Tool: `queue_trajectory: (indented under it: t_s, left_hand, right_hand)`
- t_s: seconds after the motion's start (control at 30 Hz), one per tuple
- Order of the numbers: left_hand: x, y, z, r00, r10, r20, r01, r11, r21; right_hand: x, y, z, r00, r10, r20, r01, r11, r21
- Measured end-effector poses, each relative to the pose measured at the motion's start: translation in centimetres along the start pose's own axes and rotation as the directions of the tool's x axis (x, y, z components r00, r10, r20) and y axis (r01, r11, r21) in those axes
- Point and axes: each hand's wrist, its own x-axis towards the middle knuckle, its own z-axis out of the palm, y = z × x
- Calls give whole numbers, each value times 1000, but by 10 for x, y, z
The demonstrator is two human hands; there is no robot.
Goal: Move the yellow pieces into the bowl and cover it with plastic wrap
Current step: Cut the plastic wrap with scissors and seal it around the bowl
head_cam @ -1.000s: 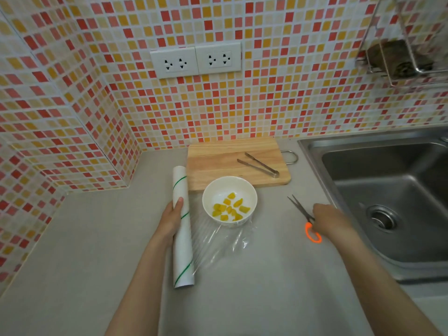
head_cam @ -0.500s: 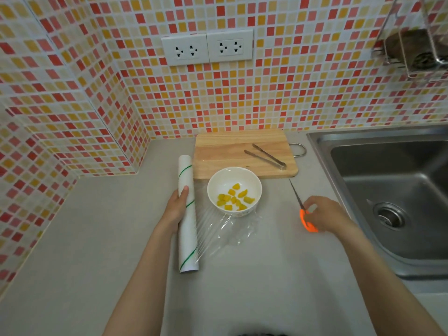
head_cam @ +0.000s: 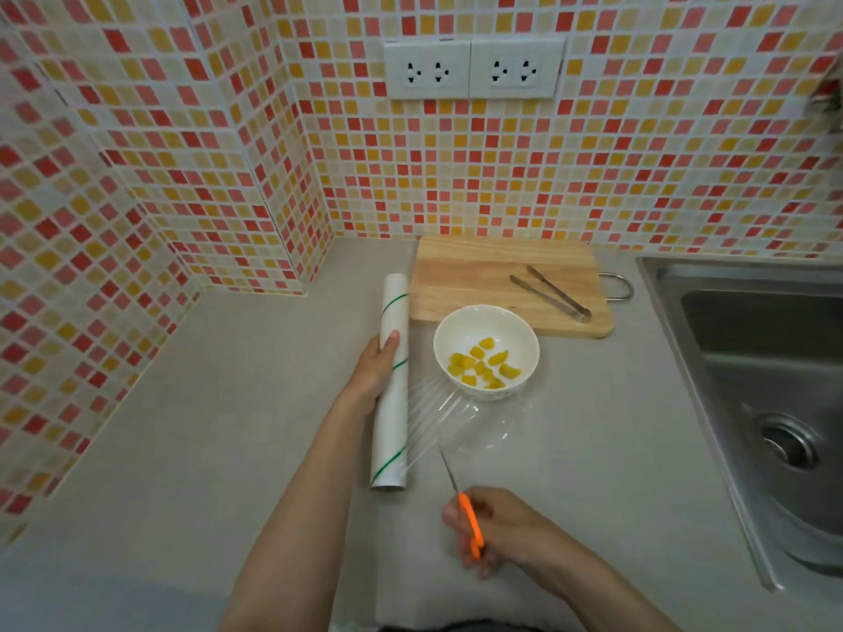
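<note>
Two hands: left hand [head_cam: 375, 367] grips cardboard roll [head_cam: 392, 385]; right hand [head_cam: 506, 526] grips orange-handled scissors [head_cam: 460, 499].

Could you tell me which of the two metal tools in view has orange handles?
The scissors in the right hand, tips at the plastic wrap. The other metal tool, the tongs on the cutting board, is bare steel with no coloured handles.
</note>
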Motion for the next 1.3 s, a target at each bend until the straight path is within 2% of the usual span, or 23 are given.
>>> queue_trajectory:
  t_s: [0.17,0.47,0.67,0.9,1.3]
  left_hand:
    - [4,-7,-1,1000,-7,2,7,1000,14]
    - [13,-12,-2,999,-43,14,43,999,-27]
    - [13,-14,-5,997,-61,42,65,994,-89]
    - [7,-10,-5,997,-54,55,58,994,-89]
    - [-1,-5,-6,997,-45,56,49,996,-73]
  right_hand:
    - [20,-16,2,989,-62,-131,64,998,11]
    - [45,-15,1,957,-108,-270,114,993,8]
    - [52,-18,3,969,-44,-244,48,999,8]
    - [60,-25,7,939,-101,-329,108,994,3]
    - [66,-48,7,953,-79,-293,90,996,26]
